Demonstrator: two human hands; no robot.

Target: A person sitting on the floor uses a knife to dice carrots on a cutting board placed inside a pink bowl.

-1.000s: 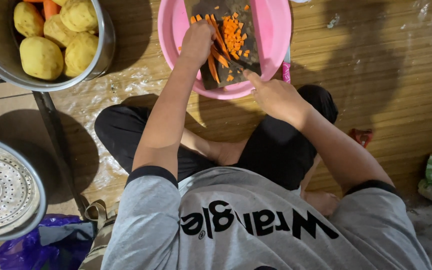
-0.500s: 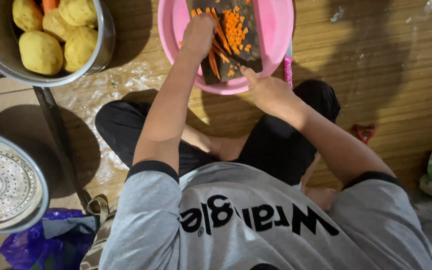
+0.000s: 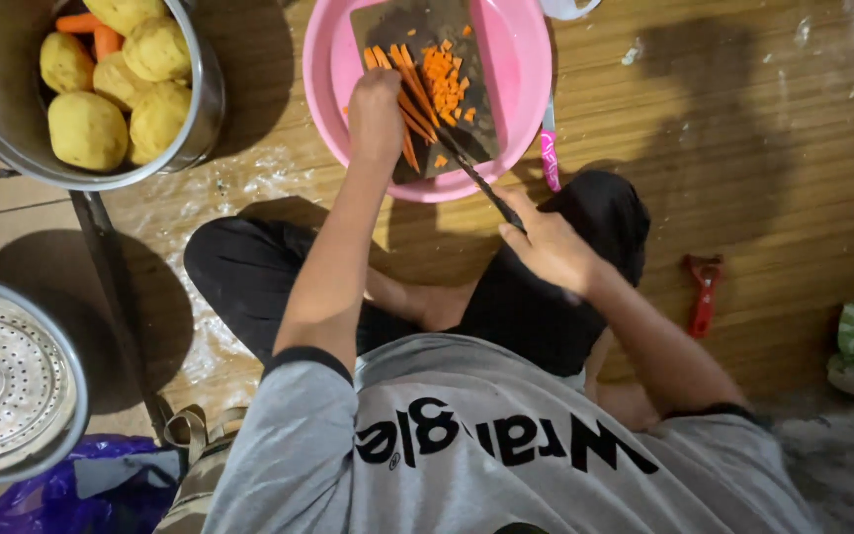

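Observation:
A pink basin (image 3: 521, 94) sits on the wooden floor in front of my crossed legs. Inside it lies a dark cutting board (image 3: 476, 59) with long carrot strips (image 3: 409, 94) and small diced carrot (image 3: 444, 79). My left hand (image 3: 376, 114) presses down on the carrot strips. My right hand (image 3: 546, 247) grips the handle of a knife (image 3: 471, 173), whose blade reaches up onto the board beside the strips.
A steel pot (image 3: 200, 109) with peeled potatoes (image 3: 86, 129) and carrots (image 3: 91, 25) stands at upper left. A perforated steel steamer (image 3: 2, 381) sits at lower left above a purple bag (image 3: 81, 489). A pink-handled tool (image 3: 550, 158) lies by the basin, a red peeler (image 3: 704, 292) to the right.
The view has shifted, so the basin sits lower in frame. My right hand has drawn back from the basin's rim toward my knee, and the knife blade now shows.

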